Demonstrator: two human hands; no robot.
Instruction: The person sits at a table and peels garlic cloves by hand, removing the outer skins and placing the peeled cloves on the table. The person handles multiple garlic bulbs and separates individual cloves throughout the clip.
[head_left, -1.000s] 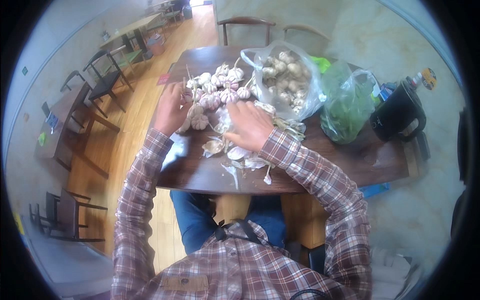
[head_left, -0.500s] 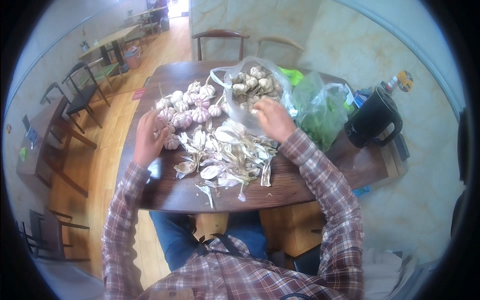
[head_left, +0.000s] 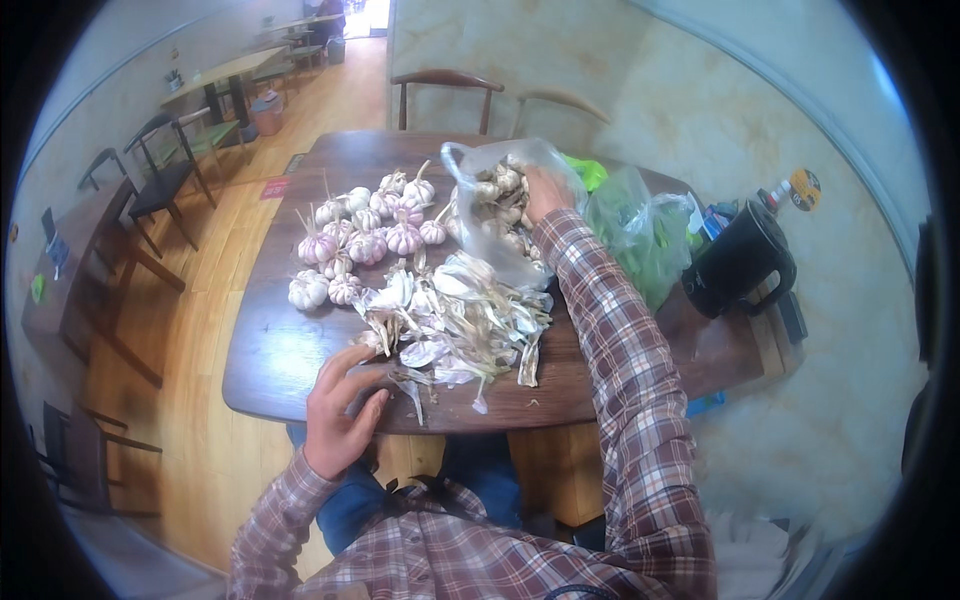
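My right hand (head_left: pixel 547 193) reaches into a clear plastic bag (head_left: pixel 487 240) of unpeeled garlic bulbs (head_left: pixel 500 195); its fingers are hidden among them. At the table's front edge, my left hand (head_left: pixel 343 408) is open, fingers bent and apart, its tips beside the near left end of a heap of dry garlic skins (head_left: pixel 455 320). I see nothing held in it. Several cleaned, pinkish-white garlic bulbs (head_left: pixel 366 246) with stalks are grouped behind the skins, left of the bag. One paler bulb (head_left: pixel 308 290) sits at the group's near left end.
Right of the garlic bag stands another clear bag (head_left: pixel 640 235) with green contents. A black electric kettle (head_left: pixel 738 262) is at the right edge of the dark wooden table (head_left: pixel 275 350). Behind the table is a chair (head_left: pixel 447 80); other tables and chairs line the left wall.
My left hand has left the bulb group and come nearer, to the front of the skins. A pale bulb now shows where it was. My right hand has gone deeper into the bag.
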